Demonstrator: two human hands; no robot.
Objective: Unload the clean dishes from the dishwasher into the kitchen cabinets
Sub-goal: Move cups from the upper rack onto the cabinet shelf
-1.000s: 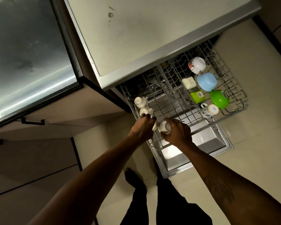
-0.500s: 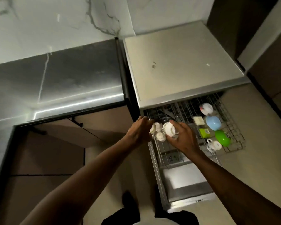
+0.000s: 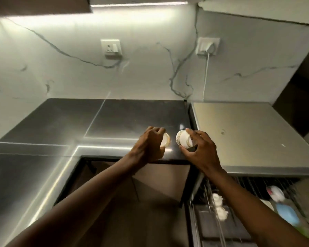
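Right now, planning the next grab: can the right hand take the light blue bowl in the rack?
Probably not yet: the right hand grips a small white cup; the light blue bowl itself lies uncovered.

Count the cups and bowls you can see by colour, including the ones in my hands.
White: 5 (a cup in the left hand, a cup in the right hand, two blurred rack cups, a red-patterned bowl)
Blue: 1 (blue bowl)
Green: 1 (green bowl, a blur at the edge)
Total: 7
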